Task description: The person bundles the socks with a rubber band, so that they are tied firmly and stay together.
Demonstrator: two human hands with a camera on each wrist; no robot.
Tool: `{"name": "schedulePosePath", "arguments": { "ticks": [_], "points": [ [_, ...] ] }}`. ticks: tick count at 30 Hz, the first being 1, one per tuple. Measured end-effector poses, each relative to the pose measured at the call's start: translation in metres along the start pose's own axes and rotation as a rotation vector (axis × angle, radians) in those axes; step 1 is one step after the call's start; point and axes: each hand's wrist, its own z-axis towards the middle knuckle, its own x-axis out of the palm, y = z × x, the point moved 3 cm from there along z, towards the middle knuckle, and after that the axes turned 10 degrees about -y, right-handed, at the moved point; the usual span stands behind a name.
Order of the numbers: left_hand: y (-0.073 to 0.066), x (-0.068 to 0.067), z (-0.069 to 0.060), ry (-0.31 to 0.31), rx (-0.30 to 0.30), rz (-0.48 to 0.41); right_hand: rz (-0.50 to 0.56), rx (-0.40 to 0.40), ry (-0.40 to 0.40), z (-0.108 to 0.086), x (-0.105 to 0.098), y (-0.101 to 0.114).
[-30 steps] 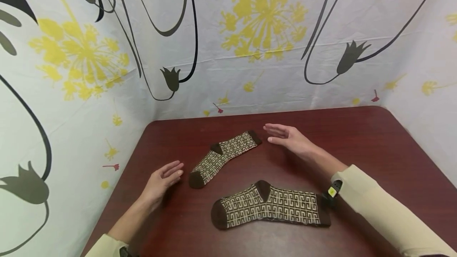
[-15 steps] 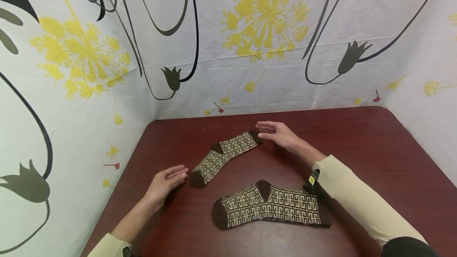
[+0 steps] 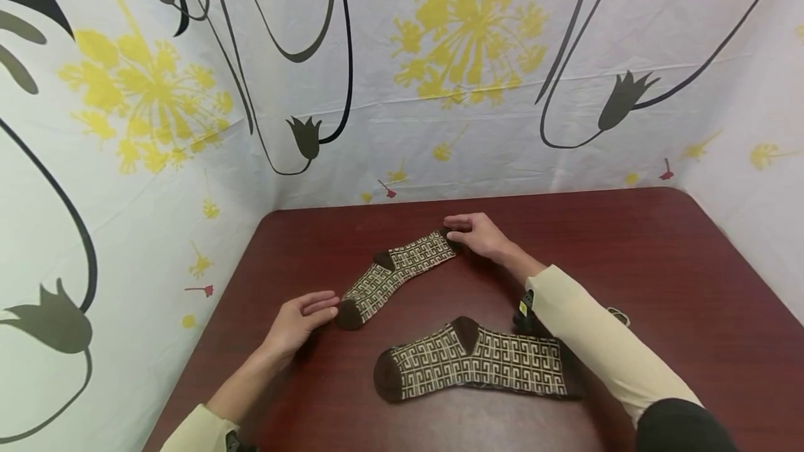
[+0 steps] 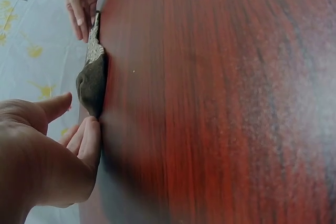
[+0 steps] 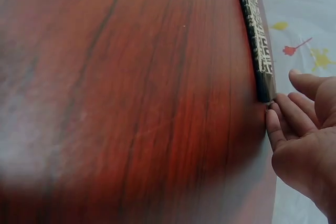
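Two brown socks with a cream key pattern lie flat on the dark red table. The far sock (image 3: pixel 408 265) slants up to the right, its dark toe (image 4: pixel 92 85) at the left end and its dark cuff (image 5: pixel 266 86) at the right. My left hand (image 3: pixel 300 325) touches the toe with its fingertips, thumb raised apart from it in the left wrist view. At the cuff is my right hand (image 3: pixel 480 236), fingers extended and reaching the sock's edge, the thumb held above. The near sock (image 3: pixel 477 361) lies closer to me, its cuff partly behind my right sleeve.
The wooden table (image 3: pixel 653 250) ends at a back edge against a white cloth (image 3: pixel 389 89) printed with yellow flowers and dark stems. Cloth also hangs along both sides. A dark wrist strap (image 3: pixel 524 309) sits below my right sleeve (image 3: pixel 603 340), over the near sock's upper edge.
My right hand has moved left onto the far sock's cuff. My left hand has shifted slightly right to reach its toe. Both socks stay in place.
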Motion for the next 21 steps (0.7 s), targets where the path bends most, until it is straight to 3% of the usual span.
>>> {"name": "schedulePosePath", "arguments": {
  "ticks": [11,21],
  "points": [
    [-0.004,0.007,0.0,-0.052,0.073,0.09,-0.107,-0.033,-0.096,0.011,0.001,0.0],
    [-0.008,0.012,0.001,-0.098,0.133,0.209,-0.181,-0.005,-0.118,0.018,0.003,0.003]
  ]
}}
